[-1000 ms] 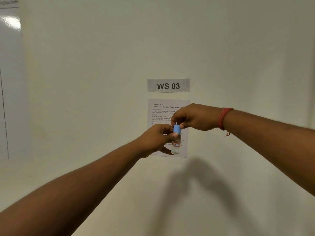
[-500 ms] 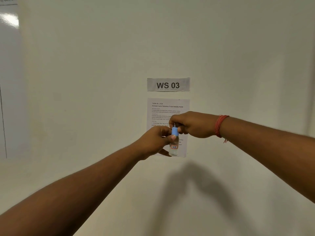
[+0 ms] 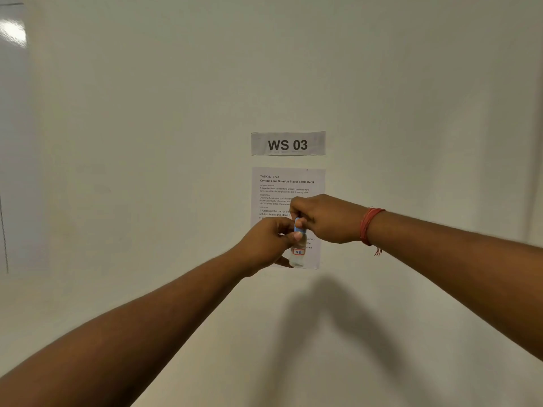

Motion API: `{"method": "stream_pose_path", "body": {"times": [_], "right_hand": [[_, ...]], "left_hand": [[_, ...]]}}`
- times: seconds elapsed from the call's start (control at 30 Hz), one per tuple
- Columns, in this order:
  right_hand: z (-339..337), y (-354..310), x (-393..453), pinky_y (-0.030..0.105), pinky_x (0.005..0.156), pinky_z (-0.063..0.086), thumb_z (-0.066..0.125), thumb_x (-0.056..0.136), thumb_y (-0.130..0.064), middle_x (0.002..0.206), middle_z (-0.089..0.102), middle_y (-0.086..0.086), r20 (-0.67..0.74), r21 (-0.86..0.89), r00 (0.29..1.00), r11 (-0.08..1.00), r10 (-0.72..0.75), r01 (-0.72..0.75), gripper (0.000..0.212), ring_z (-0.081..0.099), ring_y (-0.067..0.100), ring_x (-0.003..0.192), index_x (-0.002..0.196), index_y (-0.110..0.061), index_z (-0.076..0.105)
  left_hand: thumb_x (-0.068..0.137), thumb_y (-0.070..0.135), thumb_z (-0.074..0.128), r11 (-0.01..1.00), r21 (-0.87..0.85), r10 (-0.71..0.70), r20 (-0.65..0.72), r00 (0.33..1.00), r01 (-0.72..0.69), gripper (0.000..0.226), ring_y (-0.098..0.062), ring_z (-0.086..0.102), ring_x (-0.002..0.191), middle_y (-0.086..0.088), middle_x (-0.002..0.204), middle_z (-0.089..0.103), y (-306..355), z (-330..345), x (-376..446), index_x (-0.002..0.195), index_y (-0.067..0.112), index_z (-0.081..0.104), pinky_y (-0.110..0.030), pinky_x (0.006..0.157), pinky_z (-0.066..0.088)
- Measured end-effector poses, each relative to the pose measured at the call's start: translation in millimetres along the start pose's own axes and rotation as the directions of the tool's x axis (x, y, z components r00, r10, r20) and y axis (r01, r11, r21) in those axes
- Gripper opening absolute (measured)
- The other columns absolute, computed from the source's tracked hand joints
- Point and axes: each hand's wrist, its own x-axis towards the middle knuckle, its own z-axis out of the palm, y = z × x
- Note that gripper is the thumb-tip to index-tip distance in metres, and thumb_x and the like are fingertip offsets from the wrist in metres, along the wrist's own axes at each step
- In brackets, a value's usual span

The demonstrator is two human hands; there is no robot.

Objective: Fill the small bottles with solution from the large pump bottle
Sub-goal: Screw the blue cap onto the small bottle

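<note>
A small clear bottle (image 3: pixel 298 255) with a red-edged label reading "17B" is held upright in the air in front of a white wall. My left hand (image 3: pixel 269 243) grips its body from the left, thumb across the neck. My right hand (image 3: pixel 323 218) pinches the blue cap (image 3: pixel 298 225) on top of it from the right. A red thread band circles my right wrist. The large pump bottle is not in view.
A white wall (image 3: pixel 147 142) fills the view. On it hang a "WS 03" sign (image 3: pixel 288 143) and a printed task sheet (image 3: pixel 286 186), partly hidden by my hands. A glossy white panel (image 3: pixel 11 113) is at the far left.
Both hands and the bottle have sunk a little relative to the task sheet, showing more of its text. The grips on bottle and cap look unchanged.
</note>
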Motion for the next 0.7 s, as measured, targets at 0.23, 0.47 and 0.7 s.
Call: {"method": "stream_pose_path", "body": {"times": [0.23,0.47,0.7], "right_hand": [[6,0,-1,0.037,0.074,0.048,0.047,0.098,-0.012,0.099,0.063,0.008,-0.053,0.008,0.998,0.999,0.035,-0.035,0.008,0.055,0.023,0.084,0.097,-0.020,0.045],[15,5,-7,0.030,0.076,0.045,0.047,0.102,-0.023,0.110,0.064,0.005,-0.081,0.122,0.996,0.992,0.035,-0.025,0.004,0.056,0.021,0.094,0.102,-0.020,0.050],[43,10,-18,0.033,0.079,0.050,0.049,0.101,-0.029,0.103,0.062,-0.003,-0.083,0.254,0.994,0.966,0.067,-0.044,0.006,0.055,0.018,0.096,0.101,-0.024,0.053]], "left_hand": [[0.103,0.011,0.056,1.000,0.016,0.004,-0.034,0.999,-0.004,0.023,-0.016,0.071,0.096,-0.005,0.109,0.071,0,3,1,0.122,0.002,0.066,-0.051,0.082,0.063],[0.103,0.013,0.056,1.000,-0.004,-0.002,-0.006,1.000,0.002,0.021,-0.021,0.072,0.103,-0.005,0.110,0.072,-5,5,-2,0.119,0.004,0.067,-0.051,0.082,0.063],[0.102,0.015,0.059,1.000,0.011,-0.030,0.015,0.999,0.029,0.020,-0.026,0.069,0.110,-0.009,0.116,0.069,-21,12,-12,0.119,0.007,0.067,-0.049,0.081,0.064]]}}
